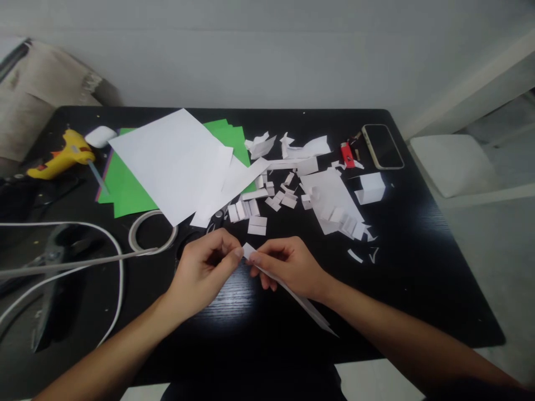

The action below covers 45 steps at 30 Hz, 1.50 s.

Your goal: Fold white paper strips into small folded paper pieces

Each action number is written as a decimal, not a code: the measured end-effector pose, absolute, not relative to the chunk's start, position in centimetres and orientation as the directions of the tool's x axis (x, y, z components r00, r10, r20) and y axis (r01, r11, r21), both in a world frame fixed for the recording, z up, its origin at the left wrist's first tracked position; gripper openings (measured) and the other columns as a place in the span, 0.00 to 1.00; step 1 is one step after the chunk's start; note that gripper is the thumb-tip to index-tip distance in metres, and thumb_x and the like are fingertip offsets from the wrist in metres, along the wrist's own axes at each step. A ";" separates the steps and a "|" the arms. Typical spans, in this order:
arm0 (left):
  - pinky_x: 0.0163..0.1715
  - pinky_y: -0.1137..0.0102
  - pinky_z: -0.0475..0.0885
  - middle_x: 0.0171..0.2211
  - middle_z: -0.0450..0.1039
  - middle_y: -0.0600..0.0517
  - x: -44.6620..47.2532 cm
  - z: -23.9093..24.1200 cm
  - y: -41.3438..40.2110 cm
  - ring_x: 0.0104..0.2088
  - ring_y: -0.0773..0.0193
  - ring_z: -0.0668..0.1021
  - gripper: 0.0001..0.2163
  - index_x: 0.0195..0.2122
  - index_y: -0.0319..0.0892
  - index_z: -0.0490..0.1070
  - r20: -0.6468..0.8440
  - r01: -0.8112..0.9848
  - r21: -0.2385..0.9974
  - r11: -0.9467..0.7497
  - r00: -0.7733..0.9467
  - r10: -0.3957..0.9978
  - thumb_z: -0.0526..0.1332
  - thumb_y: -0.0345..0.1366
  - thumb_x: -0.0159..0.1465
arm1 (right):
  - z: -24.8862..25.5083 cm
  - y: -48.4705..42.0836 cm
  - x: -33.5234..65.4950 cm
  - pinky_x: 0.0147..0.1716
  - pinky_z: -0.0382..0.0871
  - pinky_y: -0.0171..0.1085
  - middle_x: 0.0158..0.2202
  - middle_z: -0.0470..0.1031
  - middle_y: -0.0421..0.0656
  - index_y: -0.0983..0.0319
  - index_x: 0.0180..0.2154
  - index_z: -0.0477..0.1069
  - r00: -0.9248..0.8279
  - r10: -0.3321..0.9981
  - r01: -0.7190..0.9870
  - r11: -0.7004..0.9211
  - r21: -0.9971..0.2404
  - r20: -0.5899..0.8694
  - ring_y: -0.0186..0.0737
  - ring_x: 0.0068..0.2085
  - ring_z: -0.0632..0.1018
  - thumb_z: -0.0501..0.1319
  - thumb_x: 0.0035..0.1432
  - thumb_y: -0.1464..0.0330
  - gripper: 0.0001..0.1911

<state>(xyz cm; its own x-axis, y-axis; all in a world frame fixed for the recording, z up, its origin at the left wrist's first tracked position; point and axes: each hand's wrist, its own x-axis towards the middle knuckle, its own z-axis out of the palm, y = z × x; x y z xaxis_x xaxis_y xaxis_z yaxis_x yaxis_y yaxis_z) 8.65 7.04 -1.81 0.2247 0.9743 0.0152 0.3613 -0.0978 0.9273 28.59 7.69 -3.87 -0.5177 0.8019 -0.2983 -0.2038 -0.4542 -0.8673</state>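
Between my two hands is a long white paper strip [307, 305], its near end lying low to the right under my right wrist. My left hand [211, 262] pinches the strip's upper tip between thumb and finger. Just beside it, my right hand [288, 264] grips the strip with the thumb on top and fingers below. Right beyond my hands lie several small folded paper pieces [257, 225], and a pair of dark scissors [217, 217] is partly hidden by paper and my left hand.
White sheets [175, 161] cover green paper [131, 203] at the back left. A yellow glue gun [69, 156], white cable [121, 267] and tape-like ring [134, 234] lie left. Crumpled scraps [309, 147], a red lighter [346, 155] and a phone [382, 146] are at the back right.
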 end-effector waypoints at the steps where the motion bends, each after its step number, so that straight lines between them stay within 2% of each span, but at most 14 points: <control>1: 0.22 0.77 0.65 0.22 0.68 0.58 8.6 -1.8 7.0 0.22 0.72 0.69 0.09 0.29 0.41 0.71 0.015 0.365 0.926 -0.098 0.223 0.975 0.61 0.32 0.68 | -3.9 7.7 28.6 0.17 0.67 0.27 0.26 0.79 0.41 0.65 0.33 0.80 -0.516 0.803 -0.202 -0.451 -0.869 -0.297 0.29 0.21 0.75 0.72 0.58 0.60 0.13; 19: 0.23 0.75 0.66 0.22 0.68 0.58 8.5 -1.8 6.8 0.23 0.71 0.70 0.08 0.31 0.41 0.72 0.053 0.369 0.918 -0.142 0.243 0.969 0.62 0.33 0.69 | -3.8 7.6 28.6 0.17 0.67 0.27 0.26 0.79 0.41 0.65 0.31 0.80 -0.490 0.826 -0.192 -0.414 -0.890 -0.279 0.28 0.20 0.74 0.71 0.60 0.60 0.14; 30: 0.25 0.74 0.67 0.25 0.70 0.56 8.3 -1.7 6.7 0.24 0.70 0.71 0.07 0.33 0.41 0.73 0.076 0.361 0.917 -0.170 0.259 0.963 0.61 0.32 0.70 | -3.1 7.3 28.8 0.20 0.70 0.28 0.24 0.78 0.40 0.65 0.30 0.81 -0.454 0.847 -0.164 -0.383 -0.909 -0.275 0.30 0.21 0.75 0.72 0.59 0.63 0.12; 38: 0.28 0.73 0.71 0.29 0.75 0.55 8.6 -1.4 6.7 0.28 0.68 0.77 0.03 0.38 0.42 0.73 0.004 0.317 0.941 -0.120 0.344 0.939 0.61 0.32 0.71 | -3.1 7.0 28.7 0.20 0.69 0.28 0.21 0.75 0.37 0.64 0.30 0.80 -0.474 0.834 -0.186 -0.407 -0.894 -0.281 0.28 0.20 0.74 0.72 0.58 0.61 0.13; 45: 0.23 0.75 0.68 0.23 0.72 0.57 9.0 -1.1 6.7 0.23 0.71 0.73 0.08 0.33 0.42 0.75 -0.048 0.288 0.957 -0.040 0.294 0.955 0.62 0.33 0.70 | -3.1 6.6 28.7 0.21 0.70 0.30 0.21 0.74 0.38 0.64 0.31 0.81 -0.470 0.834 -0.101 -0.376 -0.921 -0.289 0.31 0.21 0.74 0.70 0.61 0.57 0.15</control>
<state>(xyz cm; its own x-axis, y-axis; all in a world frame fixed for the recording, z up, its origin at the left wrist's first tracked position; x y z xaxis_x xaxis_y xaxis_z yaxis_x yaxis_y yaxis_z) 9.04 6.70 -1.10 0.2939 0.9546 -0.0484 0.2884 -0.0403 0.9567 28.67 6.60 -3.15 -0.4697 0.8340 -0.2894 -0.1010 -0.3765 -0.9209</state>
